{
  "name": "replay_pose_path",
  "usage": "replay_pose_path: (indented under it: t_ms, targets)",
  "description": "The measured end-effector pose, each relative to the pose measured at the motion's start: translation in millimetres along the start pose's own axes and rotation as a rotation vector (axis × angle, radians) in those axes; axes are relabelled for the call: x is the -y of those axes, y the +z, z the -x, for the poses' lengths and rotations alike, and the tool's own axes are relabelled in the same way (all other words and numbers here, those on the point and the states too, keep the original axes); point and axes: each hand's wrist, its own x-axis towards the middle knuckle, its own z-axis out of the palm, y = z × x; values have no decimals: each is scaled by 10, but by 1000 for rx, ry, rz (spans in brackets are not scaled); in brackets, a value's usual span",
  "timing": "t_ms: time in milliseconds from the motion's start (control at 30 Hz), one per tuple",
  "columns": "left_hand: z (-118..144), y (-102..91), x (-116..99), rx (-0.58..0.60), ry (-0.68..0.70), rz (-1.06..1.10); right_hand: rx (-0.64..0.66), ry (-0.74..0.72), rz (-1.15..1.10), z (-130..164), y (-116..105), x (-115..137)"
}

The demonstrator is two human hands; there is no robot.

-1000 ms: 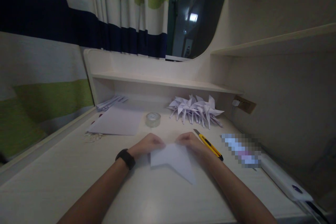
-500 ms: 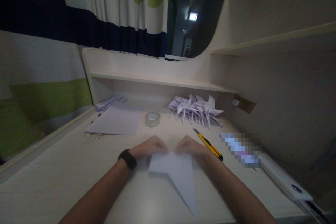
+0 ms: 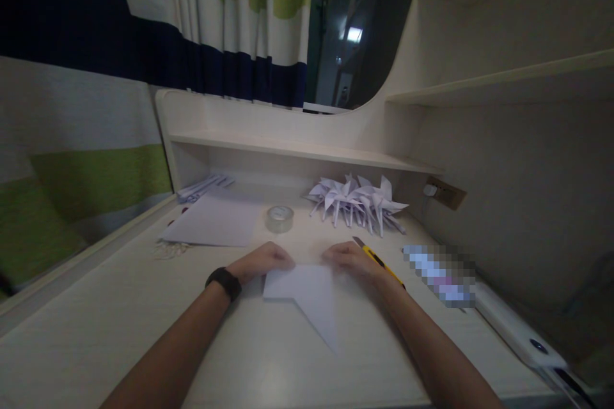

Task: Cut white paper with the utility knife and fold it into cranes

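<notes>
The pale counter spreads over the lower half of the frame, and a green, white and navy curtain hangs down the upper left. A low shelf runs across the middle, above the back of the counter. White paper lies flat at centre left, and a cluster of paper pinwheels sits right of centre, blades upward. At lower right I see a long white device with a dark oval button.

The folded paper is just below the frame's centre, close over the counter, one point aimed toward the bottom. The left hand is at its upper left corner, thumb and fingers pinching the edge. The right hand is at the upper right corner, too blurred for me to tell whether its fingers grip or only touch.

A yellow cutter lies just beside the right hand; a roll of clear tape rests near the centre. A dark watch circles the left wrist.
</notes>
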Motion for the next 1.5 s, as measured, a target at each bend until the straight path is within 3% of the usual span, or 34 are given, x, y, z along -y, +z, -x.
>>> replay_pose_path:
  t_ms: [200,300,567,633,733,800,867,967,1067,1167,1267,1367,1433,1500]
  targets:
    - [-45,81,51,46,30,-10,80,-14,229,-63,215,-25]
    - [-27,68,43,53,21,-9,71,21,238,-51,154,-43]
    - [71,-115,34,114,-157,60,-13,72,132,-42,-187,-158]
    - [68,-162,40,17,-185,59,-61,77,101,-48,-235,-186]
    - [0,-159,43,-315,-188,102,-140,80,38,-66,-189,-205]
    - [-71,-100,38,-460,-113,108,-152,75,12,-84,-80,-200]
    - [-134,-19,30,-474,-20,-2,-129,71,-1,-101,56,-185]
    - [-172,84,25,-356,62,-192,-112,60,5,-112,215,-159]
    - [-155,123,44,-214,67,-226,-127,37,41,-111,255,-151]
    - [-136,108,81,-166,66,-203,-139,12,76,-114,225,-162]
    - [-138,76,108,-199,44,-198,-164,-1,86,-119,208,-165]
    - [-139,75,99,-309,57,-279,-188,11,87,-115,229,-144]
    - [-128,115,72,-396,125,-410,-196,23,82,-108,248,-127]
    - [-108,190,31,-399,222,-576,-193,32,77,-101,261,-115]
